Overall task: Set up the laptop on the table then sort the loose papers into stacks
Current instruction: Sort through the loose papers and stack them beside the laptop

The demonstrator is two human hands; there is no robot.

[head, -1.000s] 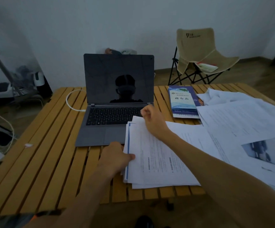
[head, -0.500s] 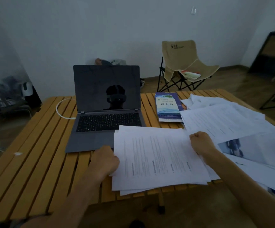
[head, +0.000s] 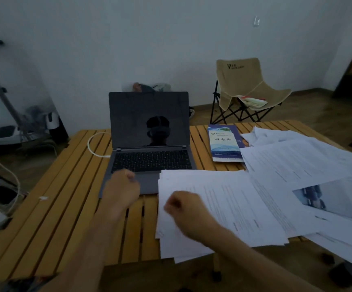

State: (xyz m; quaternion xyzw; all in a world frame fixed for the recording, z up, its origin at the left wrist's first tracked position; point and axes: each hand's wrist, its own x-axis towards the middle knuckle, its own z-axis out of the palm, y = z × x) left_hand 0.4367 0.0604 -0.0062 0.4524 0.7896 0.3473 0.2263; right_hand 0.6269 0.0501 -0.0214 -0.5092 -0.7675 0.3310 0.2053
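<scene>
Left hand (head: 121, 189) fisted over laptop (head: 148, 144); right hand (head: 184, 209) on papers (head: 223, 207).

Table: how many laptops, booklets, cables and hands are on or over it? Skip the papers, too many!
Laptop: 1
Booklet: 1
Cable: 1
Hands: 2, left hand and right hand
Total: 5
</scene>
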